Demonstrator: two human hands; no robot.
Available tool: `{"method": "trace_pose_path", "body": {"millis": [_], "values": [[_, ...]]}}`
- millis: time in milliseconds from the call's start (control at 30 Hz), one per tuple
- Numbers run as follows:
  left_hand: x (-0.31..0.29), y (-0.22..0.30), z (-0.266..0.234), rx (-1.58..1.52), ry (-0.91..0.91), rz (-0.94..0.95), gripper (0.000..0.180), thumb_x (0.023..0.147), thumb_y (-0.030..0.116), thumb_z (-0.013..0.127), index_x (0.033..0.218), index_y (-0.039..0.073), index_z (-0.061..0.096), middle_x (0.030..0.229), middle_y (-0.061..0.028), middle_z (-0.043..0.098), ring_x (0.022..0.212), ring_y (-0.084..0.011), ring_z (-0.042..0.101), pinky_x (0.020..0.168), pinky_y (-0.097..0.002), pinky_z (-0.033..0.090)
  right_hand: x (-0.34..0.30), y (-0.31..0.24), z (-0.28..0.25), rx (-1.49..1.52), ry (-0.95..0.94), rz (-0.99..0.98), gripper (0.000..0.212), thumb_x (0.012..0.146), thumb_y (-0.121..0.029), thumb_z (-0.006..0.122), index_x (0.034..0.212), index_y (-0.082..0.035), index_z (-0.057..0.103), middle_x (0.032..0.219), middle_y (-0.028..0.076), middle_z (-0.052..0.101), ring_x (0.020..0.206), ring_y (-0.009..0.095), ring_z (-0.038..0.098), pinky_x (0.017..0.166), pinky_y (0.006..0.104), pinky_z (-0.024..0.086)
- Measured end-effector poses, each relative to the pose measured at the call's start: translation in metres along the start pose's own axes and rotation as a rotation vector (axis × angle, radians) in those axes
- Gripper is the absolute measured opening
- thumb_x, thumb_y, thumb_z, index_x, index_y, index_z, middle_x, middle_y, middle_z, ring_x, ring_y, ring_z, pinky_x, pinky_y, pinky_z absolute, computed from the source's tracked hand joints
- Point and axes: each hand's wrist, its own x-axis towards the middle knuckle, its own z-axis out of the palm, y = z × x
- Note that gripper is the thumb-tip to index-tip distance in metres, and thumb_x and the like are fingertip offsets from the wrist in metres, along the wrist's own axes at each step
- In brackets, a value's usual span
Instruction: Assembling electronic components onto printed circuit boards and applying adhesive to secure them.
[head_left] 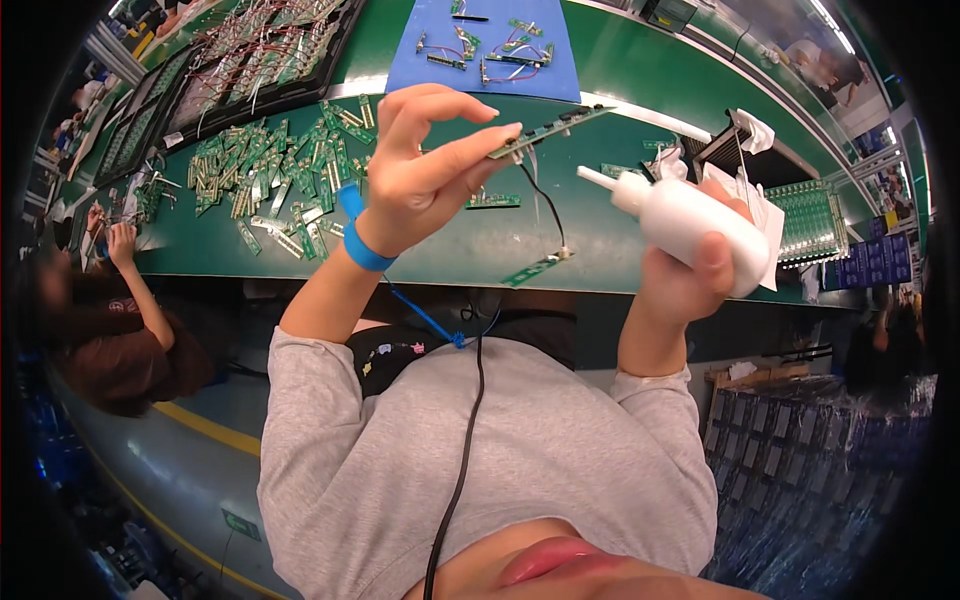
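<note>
My left hand (pixel 425 165) pinches one end of a long green circuit board (pixel 550 132) between thumb and fingers, holding it tilted above the bench. A dark cable (pixel 545 195) hangs from that board down to a smaller green circuit board (pixel 535 270) near the bench's front edge. My right hand (pixel 690 275) is wrapped round a white squeeze bottle (pixel 690 225), which is tipped on its side. The bottle's thin nozzle (pixel 597 178) points left toward the held board, apart from it. A blue wrist strap (pixel 365 250) is around my left wrist.
A heap of small green boards (pixel 270 170) covers the bench's left. Black trays (pixel 250 80) with wired boards stand behind it. Several wired assemblies lie on a blue mat (pixel 415 75). White tissue (pixel 755 132) and stacked boards (pixel 810 220) are at right. A co-worker's hand (pixel 120 243) shows far left.
</note>
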Motion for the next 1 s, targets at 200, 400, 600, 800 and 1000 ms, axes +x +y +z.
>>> {"method": "trace_pose_path", "body": {"millis": [200,400,600,800,1000], "values": [[-0.010,0.010,0.004,-0.064,-0.051,-0.087,0.028,0.059,0.006,0.069,0.086,0.011,0.065,0.090,-0.0019,0.055,0.084,-0.0207,0.047,0.072,-0.0301,0.037,-0.003,0.013,0.009,0.152,-0.171,-0.064,0.031,0.068,-0.017,0.066,0.069,0.010,0.051,0.060,0.011,0.050,0.050,0.013,0.043,0.045,0.0235,0.035],[-0.017,0.009,0.006,-0.080,-0.068,-0.127,0.025,0.061,0.007,0.068,0.085,0.011,0.064,0.092,-0.0023,0.055,0.084,-0.0201,0.046,0.073,-0.0301,0.035,-0.004,0.018,0.017,0.079,-0.171,-0.104,0.029,0.067,-0.016,0.067,0.066,0.008,0.051,0.057,0.010,0.049,0.047,0.013,0.041,0.042,0.0230,0.032],[-0.021,0.006,0.008,-0.085,-0.049,-0.148,0.024,0.062,0.007,0.068,0.085,0.011,0.064,0.092,-0.0018,0.056,0.083,-0.0197,0.047,0.072,-0.0297,0.034,-0.003,0.023,0.019,0.004,-0.243,-0.180,0.027,0.066,-0.015,0.067,0.066,0.007,0.053,0.056,0.009,0.050,0.045,0.013,0.043,0.040,0.0223,0.033],[-0.023,0.006,0.004,-0.063,-0.097,-0.144,0.025,0.064,0.004,0.065,0.088,0.006,0.063,0.093,-0.0075,0.055,0.084,-0.0247,0.047,0.075,-0.0340,0.039,-0.003,0.027,0.025,-0.057,-0.255,-0.240,0.024,0.064,-0.013,0.068,0.067,0.006,0.054,0.056,0.008,0.051,0.044,0.013,0.046,0.040,0.0218,0.035],[-0.025,0.001,0.007,0.023,-0.078,-0.076,0.027,0.060,0.008,0.069,0.086,0.011,0.063,0.093,-0.0013,0.055,0.084,-0.0198,0.047,0.071,-0.0306,0.032,0.001,0.022,0.027,-0.093,-0.295,-0.116,0.021,0.065,-0.011,0.069,0.063,0.004,0.053,0.053,0.005,0.049,0.043,0.010,0.044,0.038,0.0201,0.032]]}}
